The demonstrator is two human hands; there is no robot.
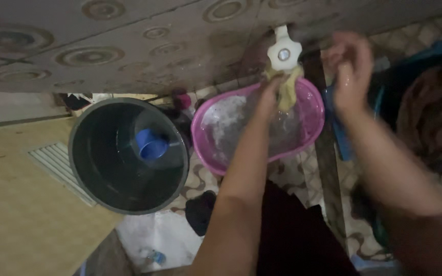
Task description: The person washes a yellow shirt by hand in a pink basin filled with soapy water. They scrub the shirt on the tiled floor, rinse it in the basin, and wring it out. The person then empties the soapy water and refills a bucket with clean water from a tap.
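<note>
My left hand (269, 97) reaches under the white plastic tap (283, 51), its star-shaped handle smooth and glossy, and my fingers close on a limp, pale yellow cloth (288, 87) hanging below the spout. The cloth dangles over the round pink plastic basin (314, 128), whose water looks cloudy and foamy. My right hand (351, 71) is raised beside the tap, wet and blurred; I cannot tell how its fingers sit. To the left stands a dark round bucket (85, 153) with a blue plastic scoop (152, 144) inside.
</note>
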